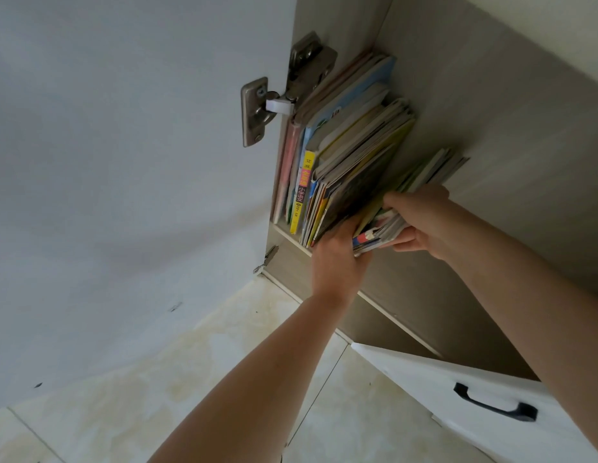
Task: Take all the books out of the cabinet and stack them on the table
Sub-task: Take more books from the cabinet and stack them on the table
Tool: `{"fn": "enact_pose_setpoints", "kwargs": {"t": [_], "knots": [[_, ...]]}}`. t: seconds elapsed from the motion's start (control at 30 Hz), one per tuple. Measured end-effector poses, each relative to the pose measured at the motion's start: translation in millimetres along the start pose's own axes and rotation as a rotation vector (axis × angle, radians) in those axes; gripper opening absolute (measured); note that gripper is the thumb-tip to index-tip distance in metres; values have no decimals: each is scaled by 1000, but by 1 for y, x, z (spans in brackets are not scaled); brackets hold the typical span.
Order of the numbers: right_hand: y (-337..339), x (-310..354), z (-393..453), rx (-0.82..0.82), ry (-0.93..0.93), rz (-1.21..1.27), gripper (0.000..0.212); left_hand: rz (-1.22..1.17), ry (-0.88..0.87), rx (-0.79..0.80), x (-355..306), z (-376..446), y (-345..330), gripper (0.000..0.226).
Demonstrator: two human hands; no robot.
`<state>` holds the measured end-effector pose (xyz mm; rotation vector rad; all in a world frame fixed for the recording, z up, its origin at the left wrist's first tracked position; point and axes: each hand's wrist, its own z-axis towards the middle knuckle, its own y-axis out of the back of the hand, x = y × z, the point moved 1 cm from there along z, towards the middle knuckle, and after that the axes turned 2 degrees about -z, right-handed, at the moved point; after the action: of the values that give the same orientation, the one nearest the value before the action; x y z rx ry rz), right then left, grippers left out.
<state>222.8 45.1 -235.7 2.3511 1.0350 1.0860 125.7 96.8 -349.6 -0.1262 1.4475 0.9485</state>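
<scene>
Several thin, colourful books [344, 152] stand leaning in a row on a shelf [292, 237] inside the open cabinet. A yellow-spined book [302, 192] stands near the left end. My left hand [337, 259] presses against the lower edges of the dark-covered books, fingers slipped between them. My right hand [421, 222] grips a separate bundle of books [407, 195] at the right end of the row, thumb on top and fingers underneath. The table is out of view.
The white cabinet door [124, 162] stands open at the left, on a metal hinge [267, 108]. A second white door with a black handle [494, 404] stands open at the lower right. Below lies a pale tiled floor [177, 379]. The lower compartment looks dark.
</scene>
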Motion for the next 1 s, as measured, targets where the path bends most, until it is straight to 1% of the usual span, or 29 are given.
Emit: {"fn": "enact_pose_setpoints", "kwargs": {"t": [0.07, 0.1, 0.17, 0.23, 0.27, 0.33, 0.43, 0.53, 0.6, 0.67, 0.8, 0.9, 1.0], "knots": [[-1, 3, 0, 18, 26, -16, 46, 8, 4, -46, 0, -5, 4, 54], [-2, 5, 0, 25, 33, -26, 47, 32, 6, -77, 0, -9, 8, 62], [-4, 8, 1, 30, 29, -42, 47, 66, 56, -127, 1, -16, 17, 81], [-6, 11, 1, 32, 28, -59, 48, 55, 122, -159, 5, -19, 25, 93], [-7, 12, 0, 38, 29, -66, 49, 44, 135, -160, 8, -18, 27, 93], [-7, 12, -1, 55, 36, -69, 54, 51, 95, -136, 12, -17, 29, 89], [-7, 12, 0, 81, 40, -67, 66, 30, 73, -108, 10, -17, 27, 84], [-10, 12, 1, 107, 36, -60, 70, -23, 123, -144, 4, -15, 27, 86], [-11, 13, 3, 107, 24, -31, 70, -137, 187, -145, 2, -11, 29, 94], [-11, 15, 4, 89, 6, 12, 70, -198, 230, -136, 2, -10, 30, 96], [-13, 18, 2, 140, 6, 4, 74, -144, 191, -172, -2, -11, 28, 88], [-13, 20, -2, 162, 11, 5, 70, -92, 175, -171, -3, -11, 23, 88], [-12, 22, -4, 184, 35, 5, 78, -89, 184, -167, -1, -12, 19, 88]]}}
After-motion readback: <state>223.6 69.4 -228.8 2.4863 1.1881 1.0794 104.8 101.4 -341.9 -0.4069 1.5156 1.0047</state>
